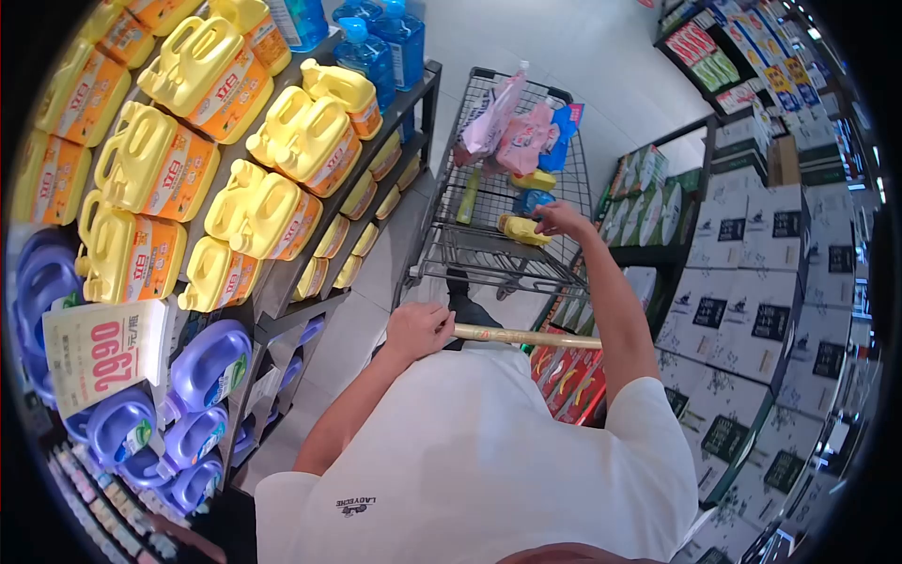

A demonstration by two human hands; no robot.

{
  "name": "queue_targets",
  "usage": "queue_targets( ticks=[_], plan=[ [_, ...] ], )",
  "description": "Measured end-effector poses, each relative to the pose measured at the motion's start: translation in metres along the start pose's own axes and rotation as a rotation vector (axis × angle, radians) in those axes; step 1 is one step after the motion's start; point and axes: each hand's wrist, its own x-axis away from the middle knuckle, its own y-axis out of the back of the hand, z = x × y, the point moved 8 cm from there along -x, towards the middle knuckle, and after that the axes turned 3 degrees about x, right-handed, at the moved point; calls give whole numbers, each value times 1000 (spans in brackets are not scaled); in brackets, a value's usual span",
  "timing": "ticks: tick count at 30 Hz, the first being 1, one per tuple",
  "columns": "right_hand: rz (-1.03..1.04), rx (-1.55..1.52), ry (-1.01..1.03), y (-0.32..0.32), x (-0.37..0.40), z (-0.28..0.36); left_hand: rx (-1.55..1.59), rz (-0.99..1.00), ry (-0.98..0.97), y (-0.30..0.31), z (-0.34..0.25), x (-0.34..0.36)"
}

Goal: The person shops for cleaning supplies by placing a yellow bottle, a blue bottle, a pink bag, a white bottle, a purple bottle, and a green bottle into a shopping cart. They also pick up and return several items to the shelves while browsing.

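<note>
A wire shopping cart (437, 226) stands in front of me. My right hand (562, 221) reaches over its near part, fingers bent at a yellow bottle (524, 230); whether they grip it is too small to tell. Further in lie a blue item (535, 199), another yellow item (534, 180), a green item (468, 197) and pink bags (526, 139). My left hand (423, 329) is closed at the left end of the cart's light brown handle (526, 336), close to my white shirt.
On the left, a shelf (282, 305) holds several yellow jugs (211, 80) and purple bottles (209, 365), with a price sign (108, 355). Blue bottles (362, 52) stand at its far end. Stacked white boxes (723, 301) and a rack of packages (648, 207) line the right.
</note>
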Motion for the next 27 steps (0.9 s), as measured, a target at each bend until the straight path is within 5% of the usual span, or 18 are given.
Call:
queue_targets(
  ticks=[4,6,7,9,15,19,22,27],
  plan=[
    [-72,345,-88,25,-129,-91,-42,20,91,-6,-1,-18],
    [-199,796,258,29,-198,-128,-15,-25,112,-13,2,-23],
    [-209,864,90,34,-209,-146,-7,-43,123,-14,1,-27],
    [-164,560,282,18,-209,-146,-29,-81,161,-13,-1,-35],
    [-199,800,192,-3,-204,-74,-34,-113,220,-25,-3,-48],
    [-320,965,74,45,-183,-83,-30,-92,211,-29,-4,-54],
    [-239,1144,156,44,-174,-45,-14,-88,207,-36,-3,-55],
    [-400,969,213,68,-136,11,59,14,242,-45,8,-56]
  ],
)
